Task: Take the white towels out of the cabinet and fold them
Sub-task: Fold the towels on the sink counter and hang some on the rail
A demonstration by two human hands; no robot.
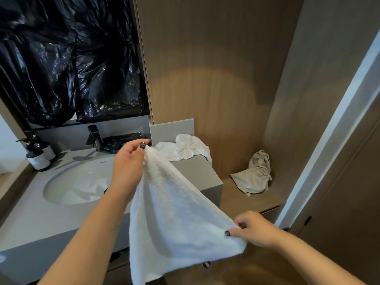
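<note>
I stand at a grey stone vanity counter (pixel 30 223) with one oval white basin (pixel 76 182), wood-grain walls to the right. My left hand (pixel 128 161) pinches one corner of a white terry towel (pixel 174 223) and my right hand (pixel 253 230) pinches another, stretching it in the air above the counter edge. Beyond lie one crumpled white towel (pixel 185 148) on the counter, two dark pump bottles (pixel 38 156), one faucet (pixel 94 137) and one beige drawstring cloth bag (pixel 255 175) on a lower wooden shelf.

No legible text; bottle (pixel 39 159) label blurred

A plain white towel (pixel 174 212) is seen; black sheeting (pixel 67 58) is hung above a grey counter (pixel 37 212); wood-grain brown panels (pixel 205 68) are shown.
</note>
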